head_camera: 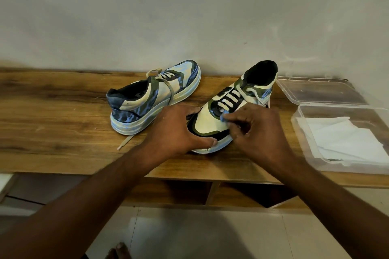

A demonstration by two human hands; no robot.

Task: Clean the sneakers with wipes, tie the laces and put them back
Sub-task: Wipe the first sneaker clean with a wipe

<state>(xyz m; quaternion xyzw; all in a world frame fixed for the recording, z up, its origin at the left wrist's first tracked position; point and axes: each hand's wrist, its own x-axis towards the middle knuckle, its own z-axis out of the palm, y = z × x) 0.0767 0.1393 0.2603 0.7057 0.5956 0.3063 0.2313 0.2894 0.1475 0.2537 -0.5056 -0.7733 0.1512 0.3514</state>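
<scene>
Near sneaker (235,109): stood on the wooden shelf top (52,111), right of centre, toe pointed toward the person and heel toward the far wall (189,6); its long axis is run near-to-far, tilted slightly to the right at the heel.
Far sneaker (154,95): set to the left, well apart from the hands, lying across the view with heel at near left and toe at far right; one lace end (126,143) is trailed loose over the wood.
Left hand (179,130): curled around the toe of the near sneaker from its left side, thumb hooked at the sole edge; the shoe is steadied by it.
Right hand (259,130): fingers bunched, a small pale wipe (224,116) pinched at the fingertips and pressed on the cream toe panel just below the laces.
Wipe box (345,145): an open clear plastic container at the right edge, white wipes lying inside; its lid (320,90) is laid beyond it.
Key relation: the uncleaned length of the near sneaker is stretched away from the hands toward the wall, so the wiping stroke is judged to be carried farward along that axis; the right hand is nearer to the box for a fresh wipe.
Stage: cleaning is judged under way; laces are not yet tied.
</scene>
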